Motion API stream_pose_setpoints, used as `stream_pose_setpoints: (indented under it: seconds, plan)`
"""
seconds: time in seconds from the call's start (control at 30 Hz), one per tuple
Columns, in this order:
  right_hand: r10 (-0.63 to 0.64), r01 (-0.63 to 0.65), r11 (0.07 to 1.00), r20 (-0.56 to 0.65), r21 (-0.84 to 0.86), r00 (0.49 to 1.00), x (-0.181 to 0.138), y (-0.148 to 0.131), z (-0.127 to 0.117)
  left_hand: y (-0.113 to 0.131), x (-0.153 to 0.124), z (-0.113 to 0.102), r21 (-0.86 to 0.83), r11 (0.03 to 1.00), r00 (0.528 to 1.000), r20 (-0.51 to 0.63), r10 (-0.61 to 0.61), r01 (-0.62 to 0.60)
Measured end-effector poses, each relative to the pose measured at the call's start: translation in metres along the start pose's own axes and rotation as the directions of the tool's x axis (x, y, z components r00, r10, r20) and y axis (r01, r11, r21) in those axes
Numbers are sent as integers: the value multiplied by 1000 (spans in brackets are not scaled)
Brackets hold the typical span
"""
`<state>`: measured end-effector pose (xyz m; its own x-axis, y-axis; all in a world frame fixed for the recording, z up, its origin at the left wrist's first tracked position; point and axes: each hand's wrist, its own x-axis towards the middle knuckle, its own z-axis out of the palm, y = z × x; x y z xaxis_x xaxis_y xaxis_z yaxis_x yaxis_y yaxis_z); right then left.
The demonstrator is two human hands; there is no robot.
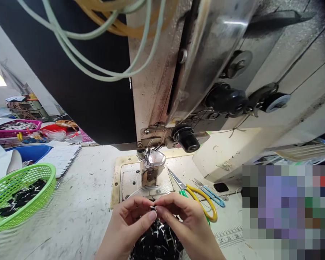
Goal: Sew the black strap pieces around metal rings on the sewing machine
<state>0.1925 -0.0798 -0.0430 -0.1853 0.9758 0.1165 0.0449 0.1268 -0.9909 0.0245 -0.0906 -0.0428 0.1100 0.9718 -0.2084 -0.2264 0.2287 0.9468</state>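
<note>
My left hand (pixel 128 222) and my right hand (pixel 181 218) meet at the lower middle, thumbs and fingertips pinched together. Between them is a small black piece with a shiny silver part (pixel 152 208), mostly covered by the fingers. Directly below lies a heap of similar black pieces with silver bits (pixel 158 240). It sits in a clear round container, whose rim (pixel 151 189) shows behind my fingers. Just beyond the hands stands the presser foot area (pixel 152 160) of a sewing machine, lit by a lamp.
Yellow-handled scissors (pixel 202 200) and blue thread snips (pixel 211 193) lie right of the needle plate (pixel 128 182). A ruler (pixel 230 234) is nearer. At left are a green basket (pixel 21 213) of black pieces and a spiral notebook (pixel 61 159). The machine head (pixel 157 72) overhangs the table.
</note>
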Motion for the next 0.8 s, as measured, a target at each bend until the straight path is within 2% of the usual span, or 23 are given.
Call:
stream_pose_setpoints:
  seconds: [0.1,0.23,0.33,0.6,0.8]
  plan:
    - [1,-1,1000,5,21,1000,-2,-1,-2,3,1,-2,34,999,1000,-5,-16,17]
    - [124,-143,968,104,205,987,0,-2,-8,5,0,-4,79,997,999,-30,23,-20]
    - [167,-191,962,131,197,977,1,-2,-10,5,0,-5,124,991,996,-52,67,-60]
    - [57,-56,998,38,-32,998,4,-4,-5,5,-1,-6,175,982,995,-47,86,-76]
    - [47,-48,999,63,13,997,6,-1,-6,10,-3,0,164,983,988,-115,107,-88]
